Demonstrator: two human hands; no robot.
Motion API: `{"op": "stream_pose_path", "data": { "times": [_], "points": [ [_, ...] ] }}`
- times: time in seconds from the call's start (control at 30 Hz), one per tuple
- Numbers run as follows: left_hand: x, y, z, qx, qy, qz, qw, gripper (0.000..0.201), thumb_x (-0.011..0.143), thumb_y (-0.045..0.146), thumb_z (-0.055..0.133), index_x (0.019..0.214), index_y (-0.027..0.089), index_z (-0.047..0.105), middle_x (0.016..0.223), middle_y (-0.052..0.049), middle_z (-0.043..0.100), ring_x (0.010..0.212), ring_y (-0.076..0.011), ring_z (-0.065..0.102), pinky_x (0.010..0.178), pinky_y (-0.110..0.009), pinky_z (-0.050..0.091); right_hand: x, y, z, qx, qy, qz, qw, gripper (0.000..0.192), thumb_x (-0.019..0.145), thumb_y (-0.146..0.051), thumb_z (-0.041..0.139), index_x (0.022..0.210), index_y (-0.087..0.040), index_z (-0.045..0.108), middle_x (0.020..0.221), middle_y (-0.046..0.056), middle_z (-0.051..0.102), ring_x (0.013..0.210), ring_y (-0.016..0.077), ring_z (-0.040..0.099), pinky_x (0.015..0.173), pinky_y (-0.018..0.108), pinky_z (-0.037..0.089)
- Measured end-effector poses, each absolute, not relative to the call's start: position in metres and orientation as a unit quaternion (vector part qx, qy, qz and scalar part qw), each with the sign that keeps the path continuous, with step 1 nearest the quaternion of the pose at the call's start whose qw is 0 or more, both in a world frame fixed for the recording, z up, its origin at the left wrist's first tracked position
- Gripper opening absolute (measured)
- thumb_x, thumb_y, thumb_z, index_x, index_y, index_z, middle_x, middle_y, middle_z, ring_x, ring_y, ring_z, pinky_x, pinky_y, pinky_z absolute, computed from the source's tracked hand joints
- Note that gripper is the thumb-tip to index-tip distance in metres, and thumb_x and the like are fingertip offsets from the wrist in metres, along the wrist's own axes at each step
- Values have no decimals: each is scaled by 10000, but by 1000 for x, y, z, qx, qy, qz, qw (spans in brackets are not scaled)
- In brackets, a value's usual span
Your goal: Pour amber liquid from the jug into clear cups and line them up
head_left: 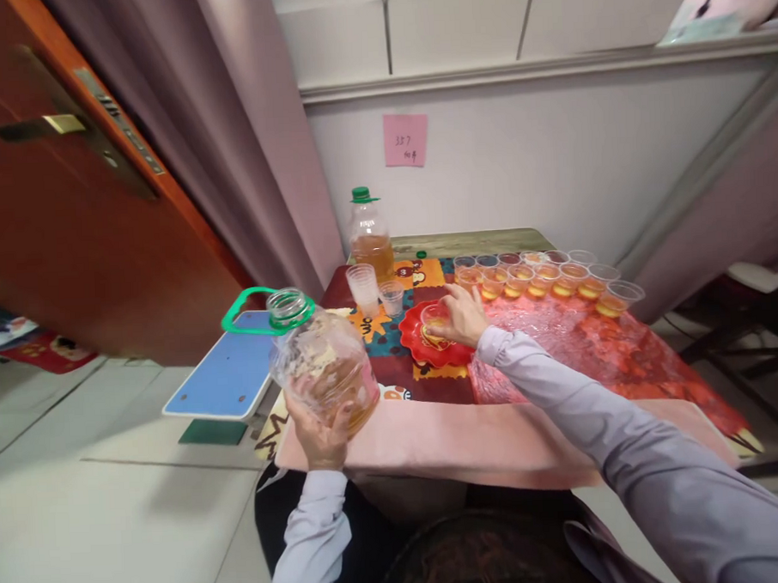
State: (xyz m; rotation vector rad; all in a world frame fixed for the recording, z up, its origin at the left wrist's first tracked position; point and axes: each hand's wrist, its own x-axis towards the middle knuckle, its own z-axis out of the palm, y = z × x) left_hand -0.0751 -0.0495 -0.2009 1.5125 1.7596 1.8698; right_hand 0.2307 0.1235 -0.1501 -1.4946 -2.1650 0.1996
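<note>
My left hand (322, 430) is wrapped round the lower part of a big clear plastic jug (330, 350), which leans a little and has amber liquid in it. The jug has no cap on its mouth, and a green handle ring sits at its neck. My right hand (466, 314) has its fingers closed on a clear plastic cup (434, 318) at the red scalloped plate (424, 355). Some yellowish liquid seems to be in that cup, though the fingers partly cover it. Just beyond the plate stand a stack of clear cups (363, 286) and a single cup (393, 299).
Several cups of amber liquid (546, 278) stand in rows at the back right. A second jug (372, 241) with a green cap is at the back left, near a loose green cap (421, 255). A pink cloth (427, 440) covers the table's front edge; a blue-topped stool (228, 367) stands left.
</note>
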Motion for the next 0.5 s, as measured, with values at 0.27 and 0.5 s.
{"op": "stream_pose_path", "data": {
  "times": [0.27,0.5],
  "points": [
    [-82,-41,-204,507,585,625,100,1129,734,620,811,1630,237,242,1555,-213,503,1447,-401,524,1190,-632,450,264,124,-120,-558,-742,88,361,594,738,-719,805,1001,-197,699,1591,235,494,1493,407,443,1235,714,190],
    [-85,-38,-206,505,590,622,93,1131,724,663,806,1626,263,253,1566,-194,493,1438,-422,522,1175,-680,454,399,135,-118,-671,-677,-15,303,604,759,-750,750,973,-186,720,1548,237,529,1446,423,458,1213,648,269]
  ]
}}
